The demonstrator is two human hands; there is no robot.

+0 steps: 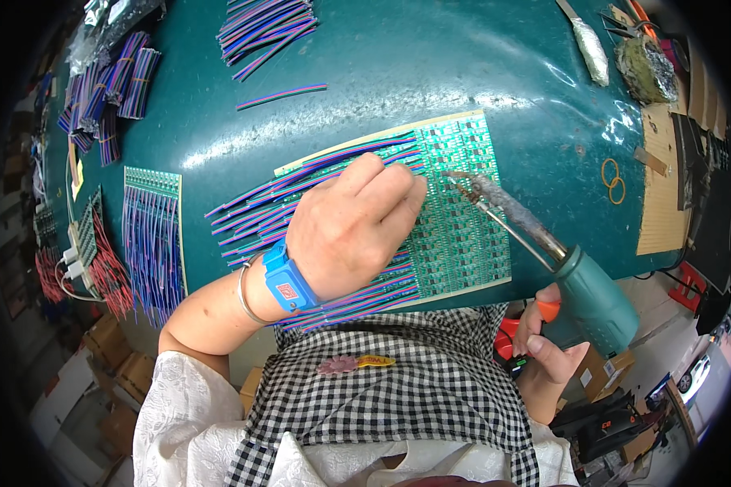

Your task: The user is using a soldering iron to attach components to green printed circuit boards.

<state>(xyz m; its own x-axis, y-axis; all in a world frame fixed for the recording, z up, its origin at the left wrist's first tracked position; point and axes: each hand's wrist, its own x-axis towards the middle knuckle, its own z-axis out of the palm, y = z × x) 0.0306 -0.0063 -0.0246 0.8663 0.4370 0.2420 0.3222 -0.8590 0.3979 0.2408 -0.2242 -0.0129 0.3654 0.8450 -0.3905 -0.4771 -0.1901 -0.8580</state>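
A green circuit-board panel (pixel 463 235) lies on the table in front of me, with rows of small parts. Several blue, pink and black ribbon wires (pixel 256 207) run leftward across it, side by side. Over them my left hand (pixel 349 223) is closed, its fingertips bent down to the board. Whatever those fingertips pinch is hidden beneath the hand. My right hand (pixel 550 353) grips a soldering gun (pixel 594 300) with a green body, a finger at its orange trigger. The gun's tip and a thin metal tube beside it point at the board, just right of my left fingers.
Loose ribbon wires (pixel 266 32) are piled at the back, one single wire (pixel 281 96) nearer. Banded wire bundles (pixel 130 81) and a wired panel (pixel 153 185) lie left. Rubber bands (pixel 613 180), cardboard (pixel 662 215), a wrapped-handle tool (pixel 590 53) and a dark lump (pixel 645 69) are right.
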